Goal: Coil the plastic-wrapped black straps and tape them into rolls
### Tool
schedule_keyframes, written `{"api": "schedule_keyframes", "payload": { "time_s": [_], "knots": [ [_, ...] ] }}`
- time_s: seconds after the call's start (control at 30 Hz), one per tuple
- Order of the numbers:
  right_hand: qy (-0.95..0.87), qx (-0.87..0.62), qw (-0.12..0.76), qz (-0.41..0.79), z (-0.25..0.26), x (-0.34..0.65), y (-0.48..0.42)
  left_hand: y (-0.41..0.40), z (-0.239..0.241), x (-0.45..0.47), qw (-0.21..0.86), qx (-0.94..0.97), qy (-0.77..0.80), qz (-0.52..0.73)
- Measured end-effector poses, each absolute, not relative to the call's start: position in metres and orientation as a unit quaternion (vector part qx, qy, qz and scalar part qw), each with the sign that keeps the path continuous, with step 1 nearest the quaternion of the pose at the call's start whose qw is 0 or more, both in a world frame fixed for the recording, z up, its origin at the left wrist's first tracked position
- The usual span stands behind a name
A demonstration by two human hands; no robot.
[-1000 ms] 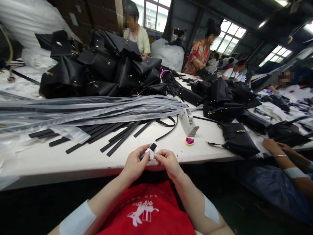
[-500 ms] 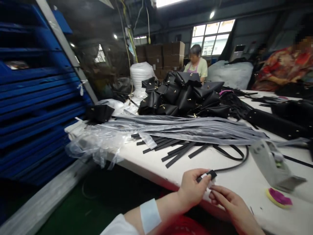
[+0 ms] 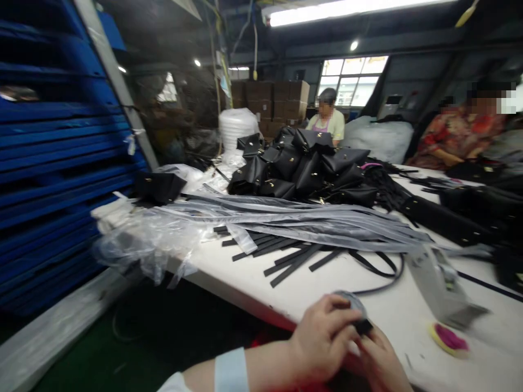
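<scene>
A black strap (image 3: 363, 326) is held at the table's near edge, its end between my two hands. My left hand (image 3: 324, 338) is closed round it, fingers bent over the top. My right hand (image 3: 383, 360) pinches the same end from the right, its fingertips partly hidden. A greyish, see-through piece (image 3: 353, 302) curves above the left fingers, too blurred to name. Beyond, a length of black strap (image 3: 382, 290) loops over the white table (image 3: 302, 294). To the right stand a grey tape dispenser (image 3: 441, 286) and a round purple-and-yellow pad (image 3: 449, 340).
Several black straps (image 3: 292, 261) lie under long plastic-wrapped strips (image 3: 310, 218). Black leather-like bags (image 3: 302, 163) are heaped behind them. Clear plastic (image 3: 151, 239) hangs off the left corner. Blue pallets (image 3: 57, 158) are stacked at left. Two people (image 3: 327, 117) sit across the table.
The white piece at the strap's end no longer shows. My left fingers have folded over the strap and my hands have come closer together. The view has shifted slightly.
</scene>
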State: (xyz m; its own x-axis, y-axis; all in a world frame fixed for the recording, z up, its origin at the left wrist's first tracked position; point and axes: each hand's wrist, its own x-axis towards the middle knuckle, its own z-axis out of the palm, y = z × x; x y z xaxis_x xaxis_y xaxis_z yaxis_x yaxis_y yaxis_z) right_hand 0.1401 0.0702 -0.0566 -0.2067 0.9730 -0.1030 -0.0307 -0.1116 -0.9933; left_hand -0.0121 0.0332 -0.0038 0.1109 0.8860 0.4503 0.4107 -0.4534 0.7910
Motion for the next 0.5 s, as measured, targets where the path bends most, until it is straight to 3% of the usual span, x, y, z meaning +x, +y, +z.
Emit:
{"api": "schedule_keyframes", "payload": {
  "time_s": [0.1,0.4,0.5],
  "knots": [
    [-0.436,-0.390,0.441,0.681,-0.040,0.139,0.065,0.036,-0.001,-0.023,0.277,0.713,0.495,0.412],
    [-0.505,-0.436,0.314,0.675,-0.046,0.155,0.059,0.033,-0.036,-0.027,0.411,0.704,0.466,0.344],
    [-0.606,-0.482,0.306,0.554,-0.043,0.174,0.064,0.037,-0.040,-0.040,0.413,0.690,0.488,0.340]
  ]
}}
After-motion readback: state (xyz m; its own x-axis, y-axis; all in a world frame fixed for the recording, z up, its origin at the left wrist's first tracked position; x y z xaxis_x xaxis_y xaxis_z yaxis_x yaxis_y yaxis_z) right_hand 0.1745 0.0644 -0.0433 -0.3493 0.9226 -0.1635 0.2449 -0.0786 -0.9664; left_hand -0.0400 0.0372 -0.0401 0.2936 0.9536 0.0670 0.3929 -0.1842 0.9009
